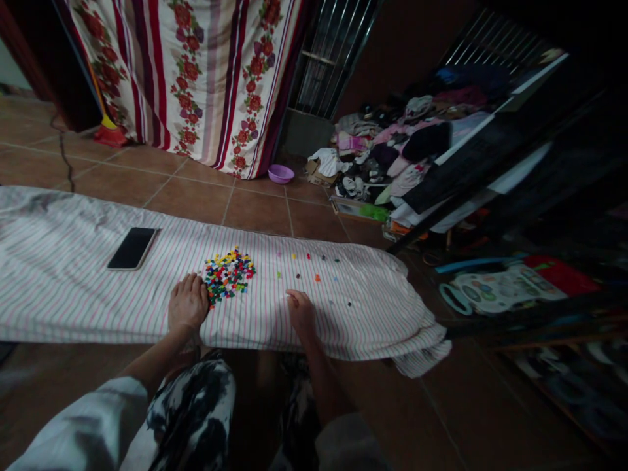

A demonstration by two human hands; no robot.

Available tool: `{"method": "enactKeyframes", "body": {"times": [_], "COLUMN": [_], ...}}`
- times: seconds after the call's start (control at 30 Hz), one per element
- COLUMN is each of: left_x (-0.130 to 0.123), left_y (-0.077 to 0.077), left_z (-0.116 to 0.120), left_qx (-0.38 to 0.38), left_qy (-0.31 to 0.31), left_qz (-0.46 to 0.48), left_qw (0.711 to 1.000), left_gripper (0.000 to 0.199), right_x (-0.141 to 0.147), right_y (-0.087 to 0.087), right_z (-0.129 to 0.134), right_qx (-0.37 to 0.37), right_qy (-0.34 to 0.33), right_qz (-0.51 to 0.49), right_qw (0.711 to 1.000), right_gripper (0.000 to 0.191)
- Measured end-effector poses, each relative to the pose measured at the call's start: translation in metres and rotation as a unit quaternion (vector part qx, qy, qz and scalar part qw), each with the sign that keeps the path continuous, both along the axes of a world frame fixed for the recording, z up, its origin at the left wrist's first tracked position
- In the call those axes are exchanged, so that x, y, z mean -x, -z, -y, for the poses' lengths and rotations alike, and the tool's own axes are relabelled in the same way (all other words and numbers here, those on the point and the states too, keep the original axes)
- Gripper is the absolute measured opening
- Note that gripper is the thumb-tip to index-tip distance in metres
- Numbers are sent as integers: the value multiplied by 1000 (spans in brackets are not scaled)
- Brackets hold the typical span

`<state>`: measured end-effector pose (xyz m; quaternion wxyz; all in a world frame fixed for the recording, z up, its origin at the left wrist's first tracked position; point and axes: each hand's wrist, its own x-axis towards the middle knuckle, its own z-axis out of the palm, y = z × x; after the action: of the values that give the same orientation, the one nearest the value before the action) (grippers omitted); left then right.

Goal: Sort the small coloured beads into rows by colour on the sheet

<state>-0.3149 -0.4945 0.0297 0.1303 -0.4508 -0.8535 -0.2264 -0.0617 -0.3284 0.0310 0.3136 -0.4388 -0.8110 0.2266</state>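
Left hand (188,302) lies palm-down on the cloth-covered bench (73,294), fingers lightly spread, with the heap of coloured pieces (229,277) right beside it, between the two hands! Across the gap, the right hand (301,311) has its thumb and fingertips pressed together, whether on a piece I can't tell, and loose pieces (317,278) dot the cloth beyond it and to its right.

left hand (189,303): palm down, outstretched | right hand (301,313): pinched | forearms (157,356) (both bare): angled forward
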Motion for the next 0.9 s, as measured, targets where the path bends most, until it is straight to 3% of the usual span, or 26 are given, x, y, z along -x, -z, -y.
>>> {"method": "enactKeyframes", "body": {"times": [0.27,0.9], "left_x": [0,1], "left_y": [-1,5], "left_z": [-1,-1], "left_qx": [4,4], "left_qy": [-4,-11], "left_qz": [-6,-8], "left_qw": [1000,1000], "left_gripper": [43,44], "right_x": [3,10], "right_y": [4,6], "right_z": [5,5], "right_qx": [-9,-29], "right_qy": [-13,-37], "right_qz": [62,98], "right_qw": [998,994], "right_gripper": [31,26]}}
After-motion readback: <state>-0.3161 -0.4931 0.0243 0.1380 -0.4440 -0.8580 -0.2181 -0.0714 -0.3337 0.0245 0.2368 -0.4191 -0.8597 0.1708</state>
